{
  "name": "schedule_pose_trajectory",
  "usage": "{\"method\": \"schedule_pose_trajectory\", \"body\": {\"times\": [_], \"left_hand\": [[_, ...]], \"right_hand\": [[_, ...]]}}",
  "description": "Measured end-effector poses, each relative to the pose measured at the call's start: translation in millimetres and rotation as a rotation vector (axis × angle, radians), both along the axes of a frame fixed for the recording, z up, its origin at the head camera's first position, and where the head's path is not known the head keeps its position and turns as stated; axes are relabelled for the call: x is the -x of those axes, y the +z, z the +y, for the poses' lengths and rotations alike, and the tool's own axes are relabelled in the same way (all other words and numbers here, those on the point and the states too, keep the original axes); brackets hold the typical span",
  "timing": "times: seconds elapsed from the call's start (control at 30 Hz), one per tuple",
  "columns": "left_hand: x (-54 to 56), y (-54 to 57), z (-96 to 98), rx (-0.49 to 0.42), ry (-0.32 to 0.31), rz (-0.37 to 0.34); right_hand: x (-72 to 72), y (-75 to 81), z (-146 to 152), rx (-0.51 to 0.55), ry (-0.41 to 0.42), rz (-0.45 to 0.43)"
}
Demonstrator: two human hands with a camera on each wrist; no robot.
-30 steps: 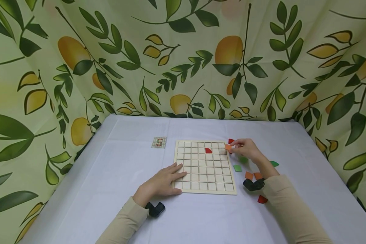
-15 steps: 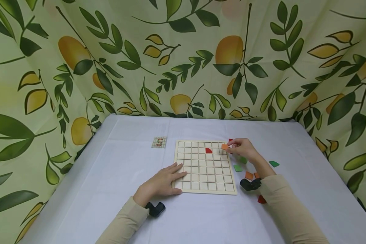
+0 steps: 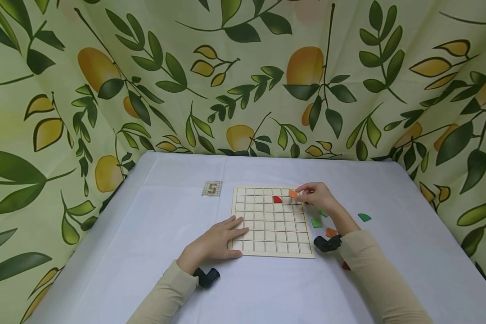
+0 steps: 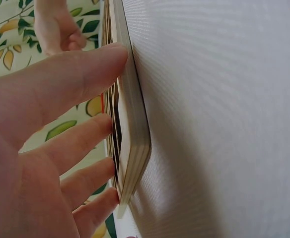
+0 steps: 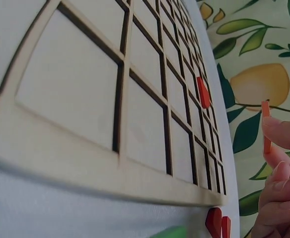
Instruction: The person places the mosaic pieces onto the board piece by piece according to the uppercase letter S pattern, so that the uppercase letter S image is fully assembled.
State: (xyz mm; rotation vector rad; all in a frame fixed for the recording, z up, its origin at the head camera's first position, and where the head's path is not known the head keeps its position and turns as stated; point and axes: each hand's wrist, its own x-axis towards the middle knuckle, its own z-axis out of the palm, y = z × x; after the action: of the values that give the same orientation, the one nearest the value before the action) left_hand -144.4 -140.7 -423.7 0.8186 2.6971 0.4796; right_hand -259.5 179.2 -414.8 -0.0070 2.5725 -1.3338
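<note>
A wooden grid board (image 3: 269, 225) lies flat on the table, its cells bare except for a red quarter-round tile (image 3: 277, 199) near the top. My left hand (image 3: 213, 239) rests on the board's lower left edge with fingers spread; the left wrist view shows the thumb (image 4: 93, 67) on the rim. Over the board's upper right, my right hand (image 3: 317, 196) pinches an orange square tile (image 3: 293, 193) between thumb and fingertips. In the right wrist view that tile (image 5: 266, 126) is seen edge-on, held above the board's surface.
Right of the board lie green tiles (image 3: 316, 222), an orange tile (image 3: 331, 232) and a green quarter-round tile (image 3: 364, 217). A red tile (image 3: 346, 266) is partly behind the right sleeve. A small pattern card (image 3: 212, 189) lies left of the board. A leaf-print curtain (image 3: 243, 81) hangs behind.
My right hand has moved left with the orange tile, from the board's right edge to over its upper right cells. The left hand has stayed in place.
</note>
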Motion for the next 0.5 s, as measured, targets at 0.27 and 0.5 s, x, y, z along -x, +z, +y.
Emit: {"method": "schedule_pose_trajectory", "body": {"times": [0.27,0.5], "left_hand": [[0.6,-0.6,-0.3,0.009,-0.008,0.012],[1.3,-1.9,-0.9,0.008,-0.005,0.011]], "right_hand": [[-0.2,-0.6,-7,0.016,0.029,0.021],[1.0,-4.2,-11,0.04,0.052,0.035]]}}
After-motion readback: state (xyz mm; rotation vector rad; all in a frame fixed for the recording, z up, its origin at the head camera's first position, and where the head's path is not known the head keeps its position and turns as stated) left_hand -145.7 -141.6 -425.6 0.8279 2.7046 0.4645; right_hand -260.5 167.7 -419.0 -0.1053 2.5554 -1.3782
